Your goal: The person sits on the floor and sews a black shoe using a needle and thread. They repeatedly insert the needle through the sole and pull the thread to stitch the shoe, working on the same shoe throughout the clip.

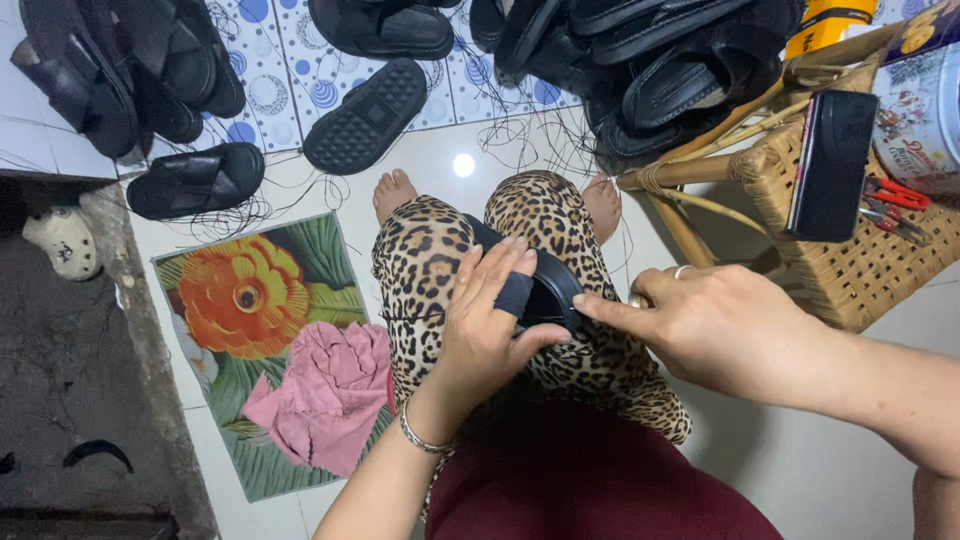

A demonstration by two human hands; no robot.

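On lap: hands' grip [478, 330] [700, 325], black sandal [545, 290].

white tiled floor [440, 160]; wicker stool [860, 270]; floral mat [250, 300]

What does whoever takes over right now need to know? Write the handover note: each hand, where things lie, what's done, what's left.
Left hand: fingers wrapped over the black sandal held on the lap, a dark guard on one finger.
Right hand: pinching at the sandal's edge; what it grips is too small to tell.
Around: heaps of black sandals at the top left and top right, one sole upside down on the floor, loose thread among them. Pink cloth on the flowered mat. Red-handled scissors and a black box on the wicker stool.
Done: cannot tell from the piles.
Left: the sandal in hand is still being worked.
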